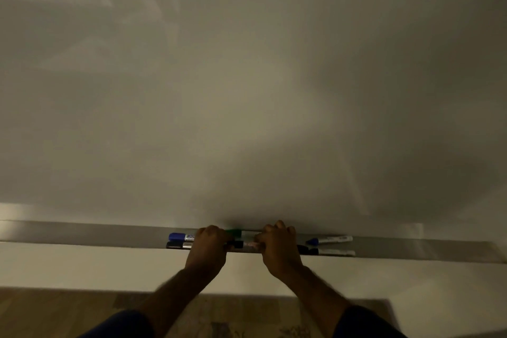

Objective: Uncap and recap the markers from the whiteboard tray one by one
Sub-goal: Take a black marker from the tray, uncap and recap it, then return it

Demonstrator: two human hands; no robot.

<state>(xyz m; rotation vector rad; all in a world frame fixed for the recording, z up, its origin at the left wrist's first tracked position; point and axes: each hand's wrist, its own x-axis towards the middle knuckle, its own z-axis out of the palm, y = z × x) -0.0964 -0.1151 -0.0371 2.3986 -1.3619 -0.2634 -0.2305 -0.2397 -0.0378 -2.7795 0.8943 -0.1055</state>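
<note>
Metal tray (pixel 109 234) holds several markers; left hand (pixel 208 244) and right hand (pixel 278 244) both clasp a black-capped marker (pixel 244 245).

Bare forearms; dark blue sleeves (pixel 120 324) at elbows.

Six markers can be counted on one tray (pixel 109 233): two blue-capped (pixel 181 236) (pixel 326 240), one green-capped (pixel 241 233), and three black-capped (pixel 178 245) (pixel 241 244) (pixel 326 251), though in the dim light more may be hidden. Two hands (pixel 208 248) (pixel 278 250) are seen.
</note>
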